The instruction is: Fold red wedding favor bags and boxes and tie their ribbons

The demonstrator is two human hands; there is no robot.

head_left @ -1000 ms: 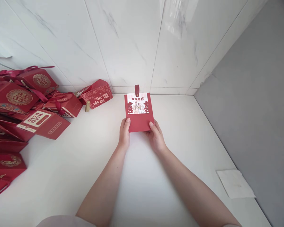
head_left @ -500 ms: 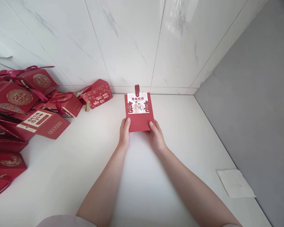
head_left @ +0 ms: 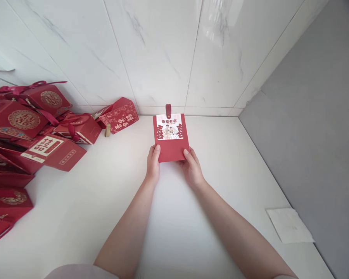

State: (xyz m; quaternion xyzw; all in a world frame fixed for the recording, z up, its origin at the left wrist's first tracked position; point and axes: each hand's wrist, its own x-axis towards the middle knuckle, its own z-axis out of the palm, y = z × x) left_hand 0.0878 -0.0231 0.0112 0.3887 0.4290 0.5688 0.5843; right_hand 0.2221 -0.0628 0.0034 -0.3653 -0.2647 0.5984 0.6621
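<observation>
Between both hands is a red gift box (head_left: pixel 172 150) with a white panel showing a drawn wedding couple and red characters. A dark red strap handle (head_left: pixel 168 111) with a metal stud stands up at its top. My left hand (head_left: pixel 154 161) grips the lower left edge, thumb on the front. My right hand (head_left: pixel 193 164) holds the lower right corner, its thumb on the front and its fingers partly hidden behind. The box's front faces me; its back is out of sight.
Several red gift boxes (head_left: pixel 25 120) with ribbons are heaped on the left of the white table (head_left: pixel 110 217). A patterned red box (head_left: pixel 120 120) lies against the tiled wall (head_left: pixel 159 50). On the right are a white tissue (head_left: pixel 290 225) and a grey panel (head_left: pixel 317 116).
</observation>
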